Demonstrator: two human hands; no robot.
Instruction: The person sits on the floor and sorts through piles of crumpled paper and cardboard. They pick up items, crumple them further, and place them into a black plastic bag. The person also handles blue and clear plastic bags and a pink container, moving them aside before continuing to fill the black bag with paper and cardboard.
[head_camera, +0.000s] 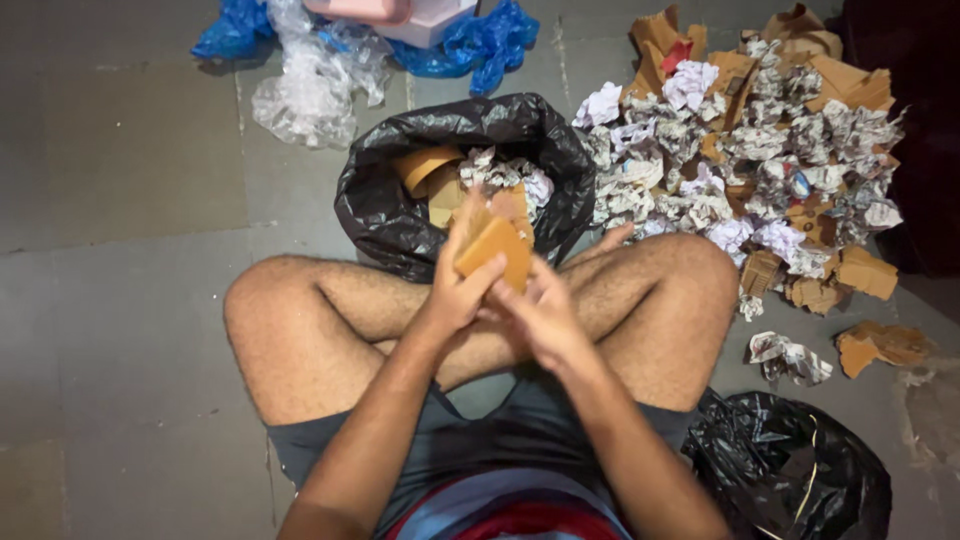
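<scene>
1. Both our hands meet just above our crossed legs: the left hand (455, 290) closes its fingers around a piece of brown cardboard (494, 250), and the right hand (540, 315) presses against the piece's lower right edge, fingers curled, though we cannot tell how firmly it grips.
2. We hold the cardboard tilted, its long axis running from lower left to upper right, with the left hand carrying most of it.
3. Straight ahead of the hands, touching our shins, sits an open black bag (400, 190) already holding cardboard scraps and crumpled paper; its mouth lies just beyond the cardboard's far edge.
4. To our right, a heap of crumpled paper and torn cardboard (750, 160) spreads over the floor, nearer the right hand.
5. Beside our right hip lies a second black bag (790, 470).
</scene>
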